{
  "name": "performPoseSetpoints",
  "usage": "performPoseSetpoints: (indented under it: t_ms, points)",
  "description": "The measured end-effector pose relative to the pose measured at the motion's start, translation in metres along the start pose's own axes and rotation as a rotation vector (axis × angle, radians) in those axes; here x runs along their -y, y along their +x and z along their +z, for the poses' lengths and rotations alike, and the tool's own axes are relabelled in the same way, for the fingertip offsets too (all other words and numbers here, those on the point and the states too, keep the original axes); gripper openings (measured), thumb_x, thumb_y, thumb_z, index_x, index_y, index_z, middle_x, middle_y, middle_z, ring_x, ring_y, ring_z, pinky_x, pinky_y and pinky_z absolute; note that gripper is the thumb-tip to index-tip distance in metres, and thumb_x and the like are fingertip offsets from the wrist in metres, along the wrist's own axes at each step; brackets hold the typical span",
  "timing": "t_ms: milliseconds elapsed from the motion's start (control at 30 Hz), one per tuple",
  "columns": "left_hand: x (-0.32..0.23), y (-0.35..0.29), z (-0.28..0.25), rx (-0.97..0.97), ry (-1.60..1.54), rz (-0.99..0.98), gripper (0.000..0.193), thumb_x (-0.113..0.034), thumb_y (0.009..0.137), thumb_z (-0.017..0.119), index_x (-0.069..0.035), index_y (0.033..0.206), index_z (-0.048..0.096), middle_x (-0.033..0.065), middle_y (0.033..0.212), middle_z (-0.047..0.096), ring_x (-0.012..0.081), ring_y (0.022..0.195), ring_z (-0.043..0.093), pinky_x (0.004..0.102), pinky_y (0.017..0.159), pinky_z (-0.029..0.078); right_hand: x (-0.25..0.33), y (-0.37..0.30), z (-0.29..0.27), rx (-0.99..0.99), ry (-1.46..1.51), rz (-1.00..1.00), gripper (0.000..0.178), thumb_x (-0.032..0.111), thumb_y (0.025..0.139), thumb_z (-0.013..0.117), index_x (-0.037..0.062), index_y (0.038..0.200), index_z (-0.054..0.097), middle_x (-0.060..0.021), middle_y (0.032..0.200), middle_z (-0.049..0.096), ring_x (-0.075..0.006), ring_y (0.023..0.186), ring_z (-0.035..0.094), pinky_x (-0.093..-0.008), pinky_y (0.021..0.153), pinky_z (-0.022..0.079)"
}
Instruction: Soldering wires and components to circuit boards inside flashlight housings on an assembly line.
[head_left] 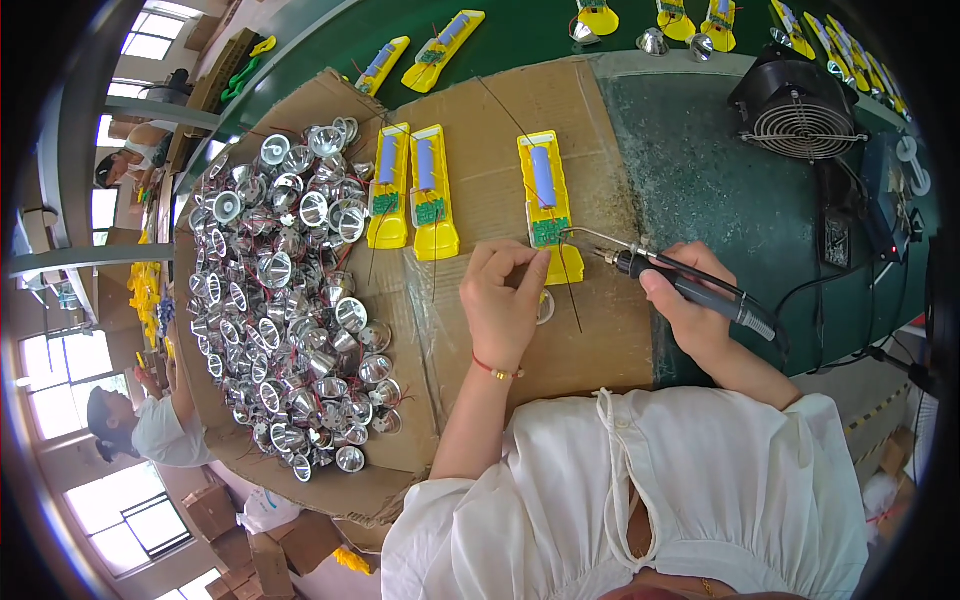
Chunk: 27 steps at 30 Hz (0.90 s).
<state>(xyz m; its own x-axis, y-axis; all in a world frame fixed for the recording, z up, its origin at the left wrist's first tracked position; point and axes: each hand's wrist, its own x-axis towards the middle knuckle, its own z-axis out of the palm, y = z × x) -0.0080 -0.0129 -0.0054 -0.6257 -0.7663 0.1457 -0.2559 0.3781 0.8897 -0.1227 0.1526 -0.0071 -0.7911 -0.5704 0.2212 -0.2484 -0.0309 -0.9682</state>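
My right hand (pixel 697 312) is closed around the dark handle of a soldering iron (pixel 720 298) with a thin curved metal tube along it. The iron's tip is at the green circuit board (pixel 549 231) in a yellow flashlight housing (pixel 566 268), which also carries a purple battery cell (pixel 542 178) and thin dark wires. My left hand (pixel 503 300) has thumb and fingers pinched together just left of that board; what they hold is too small to make out. Partly hidden beside this hand is a reflector (pixel 545 307). Two similar yellow housings (pixel 390 225) (pixel 436 240) lie to the left.
A large heap of silver reflectors (pixel 285 290) with red wires covers the left of the cardboard sheet (pixel 590 350). A black fan (pixel 800 110) stands at the far right on the green table (pixel 690 180). More yellow housings (pixel 440 55) line the far side. Other people work at left.
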Motion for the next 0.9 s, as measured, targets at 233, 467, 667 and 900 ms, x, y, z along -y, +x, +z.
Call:
performPoseSetpoints:
  t_ms: [233, 467, 667, 900]
  points:
    - [0.0045, -0.003, -0.0006, 0.044, 0.034, 0.057, 0.008, -0.001, 0.072, 0.07, 0.0, 0.078, 0.065, 0.0085, 0.082, 0.057, 0.0164, 0.067, 0.057, 0.026, 0.057, 0.046, 0.0032, 0.0016, 0.0032, -0.007, 0.022, 0.038, 0.014, 0.008, 0.076, 0.07, 0.0014, 0.079, 0.058, 0.0007, 0.062, 0.055, -0.0025, 0.055, 0.048, -0.0189, 0.048, 0.038]
    - [0.0052, -0.0035, 0.0005, 0.039, 0.036, 0.08, 0.007, -0.001, 0.072, 0.07, 0.001, 0.078, 0.065, 0.0085, 0.082, 0.057, 0.0156, 0.063, 0.056, 0.0256, 0.055, 0.046, 0.0017, 0.001, 0.0034, 0.027, 0.03, 0.049, 0.014, 0.008, 0.077, 0.069, 0.0018, 0.078, 0.056, 0.001, 0.062, 0.055, -0.002, 0.055, 0.047, -0.0186, 0.048, 0.037]
    - [0.0031, -0.0033, 0.0004, 0.025, 0.064, 0.095, 0.006, -0.001, 0.072, 0.069, 0.001, 0.076, 0.065, 0.0084, 0.079, 0.057, 0.0153, 0.063, 0.056, 0.026, 0.055, 0.045, 0.0037, -0.0027, 0.0025, -0.037, 0.068, 0.071, 0.015, 0.01, 0.079, 0.068, 0.0022, 0.079, 0.055, 0.0009, 0.064, 0.055, -0.0023, 0.057, 0.047, -0.0186, 0.05, 0.038]
    - [0.0053, -0.0003, -0.0008, 0.022, 0.068, 0.103, 0.006, -0.001, 0.072, 0.069, 0.0, 0.075, 0.065, 0.009, 0.079, 0.058, 0.0162, 0.06, 0.056, 0.0263, 0.054, 0.045, 0.0037, -0.0031, -0.0017, -0.049, 0.053, 0.083, 0.016, 0.01, 0.079, 0.068, 0.0017, 0.081, 0.055, 0.0003, 0.065, 0.056, -0.0032, 0.058, 0.048, -0.0194, 0.051, 0.039]
